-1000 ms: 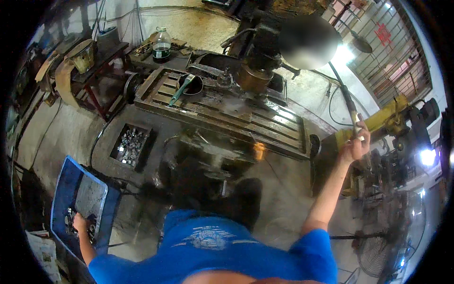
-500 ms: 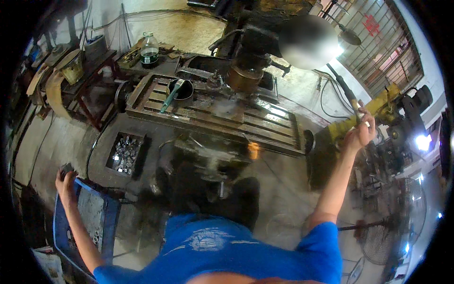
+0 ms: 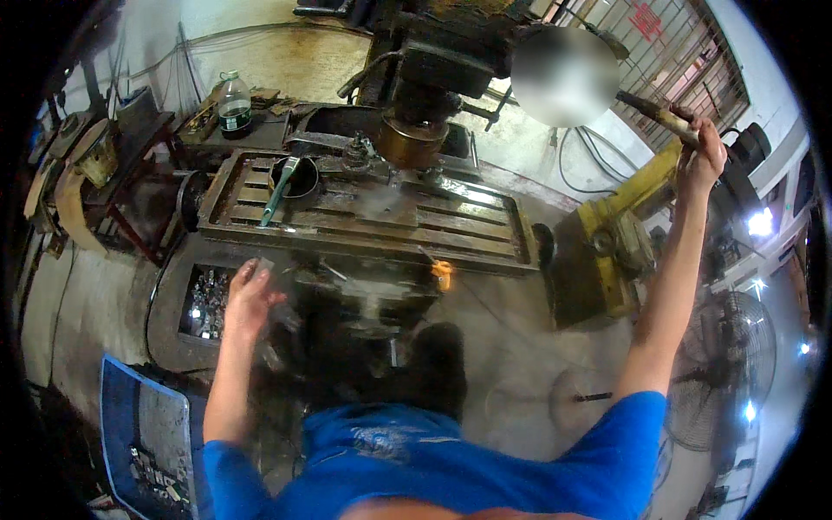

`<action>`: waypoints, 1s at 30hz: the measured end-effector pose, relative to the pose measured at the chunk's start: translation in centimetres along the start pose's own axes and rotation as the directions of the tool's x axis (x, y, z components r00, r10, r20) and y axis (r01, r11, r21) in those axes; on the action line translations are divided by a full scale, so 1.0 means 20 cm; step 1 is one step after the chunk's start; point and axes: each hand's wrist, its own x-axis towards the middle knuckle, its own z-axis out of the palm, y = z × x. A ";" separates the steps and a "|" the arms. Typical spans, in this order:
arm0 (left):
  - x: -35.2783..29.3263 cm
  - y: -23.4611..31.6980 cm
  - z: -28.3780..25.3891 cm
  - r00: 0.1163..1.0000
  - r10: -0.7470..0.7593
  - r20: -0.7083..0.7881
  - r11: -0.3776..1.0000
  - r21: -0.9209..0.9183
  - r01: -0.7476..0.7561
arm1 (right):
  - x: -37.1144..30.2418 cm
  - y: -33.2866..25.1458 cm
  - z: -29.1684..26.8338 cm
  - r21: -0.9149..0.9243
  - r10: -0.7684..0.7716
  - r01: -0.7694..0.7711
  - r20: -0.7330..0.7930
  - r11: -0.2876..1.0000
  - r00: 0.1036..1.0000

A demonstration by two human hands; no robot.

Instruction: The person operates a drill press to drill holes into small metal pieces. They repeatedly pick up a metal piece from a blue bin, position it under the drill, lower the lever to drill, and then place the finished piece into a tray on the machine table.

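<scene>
My left hand (image 3: 250,299) is closed on a small grey metal block (image 3: 266,265), just right of a dark tray (image 3: 184,314) full of small shiny metal pieces. My right hand (image 3: 709,154), raised at the right, is wrapped round the pale end of a dark lever-like handle (image 3: 660,116). The handle's other end runs toward a blurred round patch, so what it joins is hidden. Between my hands stands a milling machine with a slotted metal table (image 3: 472,236) and a spindle head (image 3: 412,143). A green-handled brush (image 3: 279,192) leans in a dark pot (image 3: 303,180) on the table.
A blue crate (image 3: 146,374) with metal pieces stands low at the left. A bottle of dark liquid (image 3: 234,108) stands behind the table. An orange object (image 3: 443,276) hangs at the table's front edge. Yellow machinery (image 3: 598,234) and a standing fan (image 3: 724,368) are at the right.
My left hand has moved with the metal block from above the blue crate, rightward and up to beside the parts tray. My right hand and the handle have swung outward and up.
</scene>
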 end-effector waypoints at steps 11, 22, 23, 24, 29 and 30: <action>-0.04 -0.09 0.26 0.991 -0.025 -0.135 0.994 0.098 0.038 | -1.78 0.44 0.59 -0.114 0.900 -0.897 0.151 0.427 0.409; 0.09 -0.16 0.20 0.961 -0.072 -0.266 0.957 0.253 0.142 | -2.24 0.98 1.06 -0.400 0.930 -0.840 0.192 0.366 0.314; 0.12 -0.19 0.16 0.961 -0.086 -0.263 0.943 0.291 0.164 | -2.21 0.92 1.05 -0.379 0.915 -0.833 0.199 0.403 0.352; 0.14 -0.21 0.16 0.975 -0.107 -0.194 0.931 0.325 0.166 | -2.16 0.86 1.02 -0.326 0.872 -0.809 0.210 0.488 0.442; 0.11 -0.30 0.23 0.990 -0.129 -0.062 0.921 0.363 0.143 | -1.89 0.53 0.95 -0.395 0.685 -0.571 0.272 0.720 0.676; 0.13 -0.31 0.22 0.986 -0.164 -0.025 0.926 0.341 0.162 | -1.87 0.45 0.94 -0.414 0.671 -0.554 0.226 0.722 0.706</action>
